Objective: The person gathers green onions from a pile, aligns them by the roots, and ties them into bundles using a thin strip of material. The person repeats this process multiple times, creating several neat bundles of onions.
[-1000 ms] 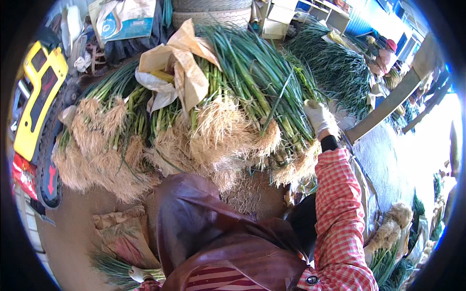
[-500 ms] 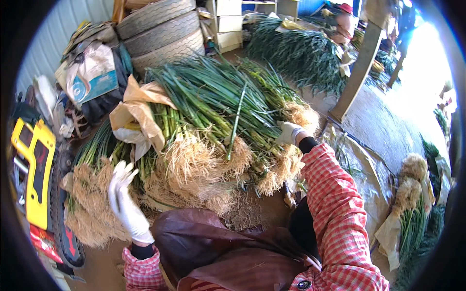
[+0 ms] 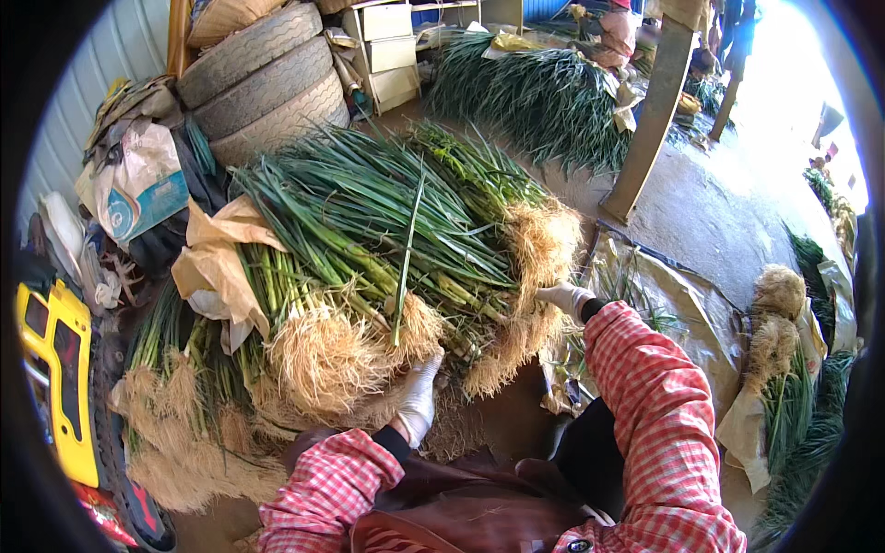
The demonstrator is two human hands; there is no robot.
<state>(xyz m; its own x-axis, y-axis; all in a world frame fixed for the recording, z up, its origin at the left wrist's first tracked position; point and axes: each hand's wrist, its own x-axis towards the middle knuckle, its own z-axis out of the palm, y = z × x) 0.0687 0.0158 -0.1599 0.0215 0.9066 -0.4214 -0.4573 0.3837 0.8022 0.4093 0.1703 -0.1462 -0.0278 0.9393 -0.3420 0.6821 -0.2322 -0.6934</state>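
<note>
A large heap of green onions lies before me, leaves pointing away and pale, stringy roots toward me. My left hand, in a whitish glove, is at the near edge of the heap, just below a thick clump of roots. Its fingers point upward and look extended, their tips close to the roots. On the heap's right side, my right hand, also gloved, touches the hanging roots of another bunch. Its fingers stretch left against them, partly lost among the strands.
Stacked tyres stand behind the heap, with tan wrapping paper on its left. A yellow-framed tool or machine part is at far left. A post rises at right, near more onions. Rooted bunches lie at far right.
My left hand has swung right and inward, from beside the left bunches to the middle of the heap. My right hand has moved lower along the roots. The view has shifted slightly.
</note>
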